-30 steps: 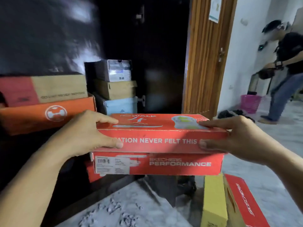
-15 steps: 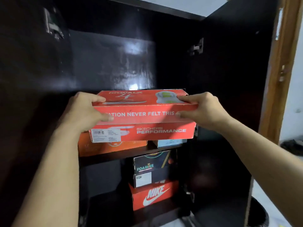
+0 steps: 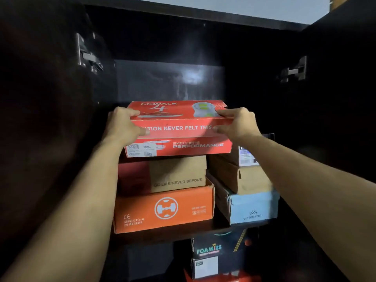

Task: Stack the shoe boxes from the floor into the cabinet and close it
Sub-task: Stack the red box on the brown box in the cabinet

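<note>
A red Skechers shoe box (image 3: 179,131) is held between both hands in the open dark cabinet (image 3: 183,19). My left hand (image 3: 122,127) grips its left end, and my right hand (image 3: 238,125) grips its right end. The box sits on or just above a tan and red box (image 3: 175,174), which lies on an orange box (image 3: 162,210) on the upper shelf (image 3: 173,236). I cannot tell whether the red box touches the tan one.
To the right on the same shelf, a brown box (image 3: 244,178) lies on a light blue box (image 3: 252,210). Below, a dark Foamies box (image 3: 209,251) tops a lower stack. Both cabinet doors stand open, with hinges (image 3: 87,55) at the left and right.
I lifted the red box from waist height up into the cabinet and onto the left stack. The view turned from the room to the cabinet's upper shelf.
</note>
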Demonstrator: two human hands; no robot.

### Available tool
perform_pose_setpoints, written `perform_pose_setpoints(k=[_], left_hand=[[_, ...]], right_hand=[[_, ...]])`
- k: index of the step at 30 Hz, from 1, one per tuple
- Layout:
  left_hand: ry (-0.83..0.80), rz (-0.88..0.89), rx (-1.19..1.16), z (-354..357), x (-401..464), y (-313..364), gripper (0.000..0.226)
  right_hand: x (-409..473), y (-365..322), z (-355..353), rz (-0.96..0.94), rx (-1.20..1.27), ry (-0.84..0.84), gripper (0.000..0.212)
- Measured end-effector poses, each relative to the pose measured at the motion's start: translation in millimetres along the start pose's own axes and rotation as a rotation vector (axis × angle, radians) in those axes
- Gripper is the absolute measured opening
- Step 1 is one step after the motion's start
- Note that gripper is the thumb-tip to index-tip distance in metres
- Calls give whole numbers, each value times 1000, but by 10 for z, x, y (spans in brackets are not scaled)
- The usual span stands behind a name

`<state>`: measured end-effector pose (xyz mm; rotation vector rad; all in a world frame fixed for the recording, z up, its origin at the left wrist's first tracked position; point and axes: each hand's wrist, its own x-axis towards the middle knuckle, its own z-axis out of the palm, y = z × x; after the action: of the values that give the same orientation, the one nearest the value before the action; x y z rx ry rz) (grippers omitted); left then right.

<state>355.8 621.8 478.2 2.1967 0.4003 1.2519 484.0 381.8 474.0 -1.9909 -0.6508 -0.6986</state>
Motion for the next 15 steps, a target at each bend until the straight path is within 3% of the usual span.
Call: perform_pose_setpoints(k=[8,15], left_hand=[[-34,-49,176,214,557,-483,68],[-85,-64,344,418,755,-783,48]], right_hand=[[570,156,738,-7,16,-88,60],[680,228,1097,1,-31,-114,56]])
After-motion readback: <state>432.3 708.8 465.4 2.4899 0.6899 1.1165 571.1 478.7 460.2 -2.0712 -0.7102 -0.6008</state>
